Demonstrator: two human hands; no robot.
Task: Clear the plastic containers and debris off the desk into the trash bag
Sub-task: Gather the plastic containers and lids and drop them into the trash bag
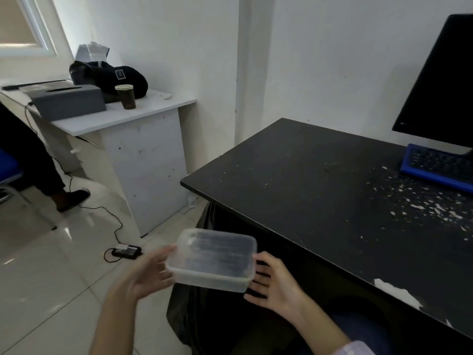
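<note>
A clear plastic container [213, 260] with its lid on hangs in the air between my two hands, over the open black trash bag [204, 319] that sits on the floor against the desk's near-left side. My right hand [273, 283] has its thumb on the container's right rim and its spread fingers against the side wall. My left hand [146, 275] is blurred, palm turned to the container's left end, fingers apart. White debris flakes [432, 206] lie scattered over the right part of the black desk [307, 180], and a larger white scrap [395, 290] lies at its front edge.
A dark monitor [442, 83] and a blue-framed keyboard [437, 165] stand at the desk's far right. To the left is a white desk [143, 111] with a grey box, a dark bag and a paper cup [125, 96]. A cable and adapter [125, 252] lie on the tiled floor. Another person's leg [38, 160] is at far left.
</note>
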